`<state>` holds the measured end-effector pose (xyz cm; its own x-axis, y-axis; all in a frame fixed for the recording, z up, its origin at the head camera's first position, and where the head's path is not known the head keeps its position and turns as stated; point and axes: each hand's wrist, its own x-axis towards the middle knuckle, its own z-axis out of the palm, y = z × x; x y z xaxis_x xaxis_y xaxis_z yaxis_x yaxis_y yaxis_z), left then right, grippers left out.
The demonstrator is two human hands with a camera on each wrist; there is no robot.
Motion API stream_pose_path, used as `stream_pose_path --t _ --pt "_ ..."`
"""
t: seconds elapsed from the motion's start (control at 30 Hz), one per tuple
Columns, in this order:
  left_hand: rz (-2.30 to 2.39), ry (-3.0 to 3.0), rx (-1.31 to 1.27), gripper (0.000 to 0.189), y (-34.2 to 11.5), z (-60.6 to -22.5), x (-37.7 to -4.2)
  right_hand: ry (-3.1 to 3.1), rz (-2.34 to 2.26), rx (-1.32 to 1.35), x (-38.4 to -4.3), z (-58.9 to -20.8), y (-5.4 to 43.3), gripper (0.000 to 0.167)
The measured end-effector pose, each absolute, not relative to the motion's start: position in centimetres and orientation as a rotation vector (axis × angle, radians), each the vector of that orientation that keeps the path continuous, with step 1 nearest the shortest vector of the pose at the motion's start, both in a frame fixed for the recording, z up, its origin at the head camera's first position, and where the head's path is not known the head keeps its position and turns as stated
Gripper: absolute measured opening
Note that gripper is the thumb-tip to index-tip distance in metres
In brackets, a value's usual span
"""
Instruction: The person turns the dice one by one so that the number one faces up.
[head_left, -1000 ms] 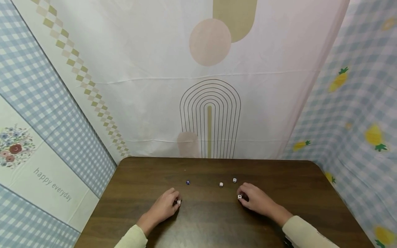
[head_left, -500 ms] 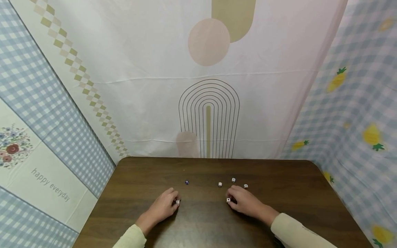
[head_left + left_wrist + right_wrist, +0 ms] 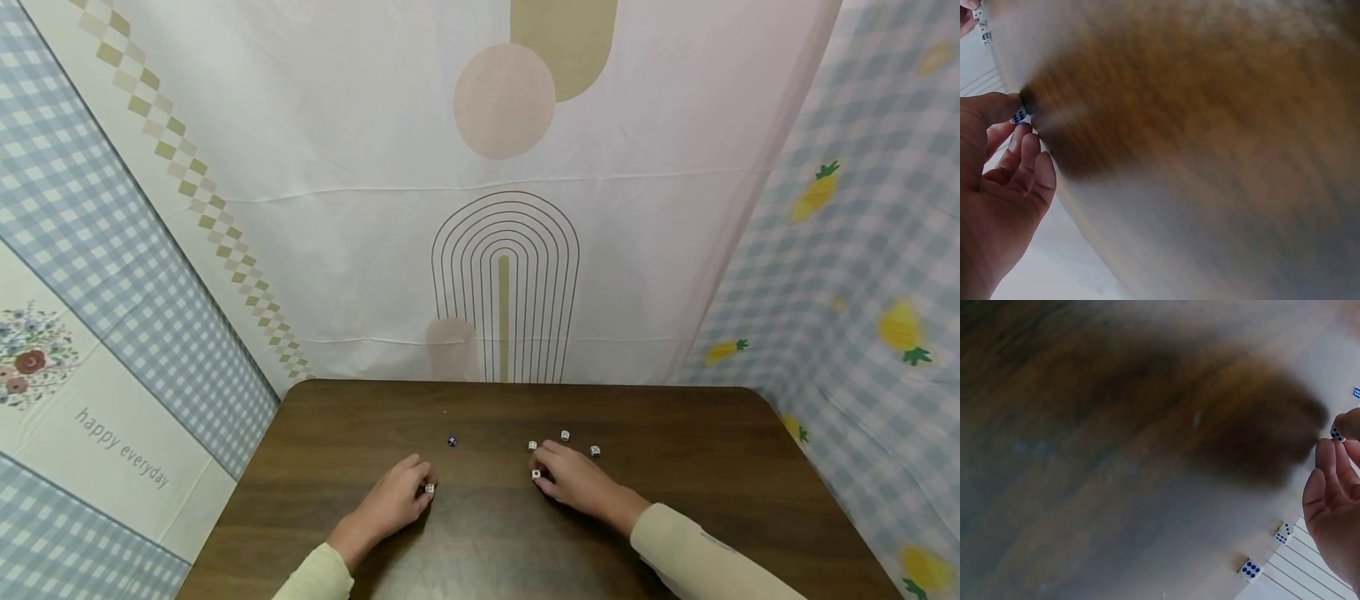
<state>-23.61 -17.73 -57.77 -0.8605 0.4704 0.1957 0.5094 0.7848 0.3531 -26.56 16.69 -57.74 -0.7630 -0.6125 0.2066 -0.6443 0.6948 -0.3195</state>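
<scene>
My left hand [image 3: 393, 493] is over the left-middle of the brown table, pinching a small white die [image 3: 430, 488] between thumb and fingertips. In the left wrist view that die [image 3: 1019, 115] shows blue dots beside the thumb. Right of centre, my right hand [image 3: 576, 479] pinches another white die [image 3: 536, 474], close over the tabletop. The right wrist view has this die [image 3: 1337, 432] between thumb and forefinger. Just behind the right fingertips lies a loose white die [image 3: 532, 446]. A dark blue die [image 3: 452, 441] sits behind and slightly right of the left hand.
Two more white dice, one farther back [image 3: 565, 435] and one to the right [image 3: 595, 450], lie behind the right hand. The wooden table [image 3: 360, 408] has rounded back corners. A patterned cloth [image 3: 375, 275] hangs behind it, with checked cloths at both sides.
My right hand has moved left with its die, coming near the middle white die. A white die that it hid at the right now shows. The left hand has stayed in place.
</scene>
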Motion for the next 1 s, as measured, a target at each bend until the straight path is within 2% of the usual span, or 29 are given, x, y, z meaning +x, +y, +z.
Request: stream_pose_path --t 0.5,0.73,1.0 --pt "-0.600 -2.894 -0.782 0.015 -17.7 -57.9 -23.6 -2.809 0.616 1.018 -26.6 -57.9 16.7 0.014" --pt "-0.624 -2.898 -0.784 0.016 -17.7 -57.8 -23.5 -2.801 0.619 0.938 -26.9 -56.8 18.9 0.023" --pt "-0.600 -2.859 -0.783 0.018 -17.7 -57.9 -23.5 -2.788 0.569 0.888 -28.0 -55.6 22.3 0.026"
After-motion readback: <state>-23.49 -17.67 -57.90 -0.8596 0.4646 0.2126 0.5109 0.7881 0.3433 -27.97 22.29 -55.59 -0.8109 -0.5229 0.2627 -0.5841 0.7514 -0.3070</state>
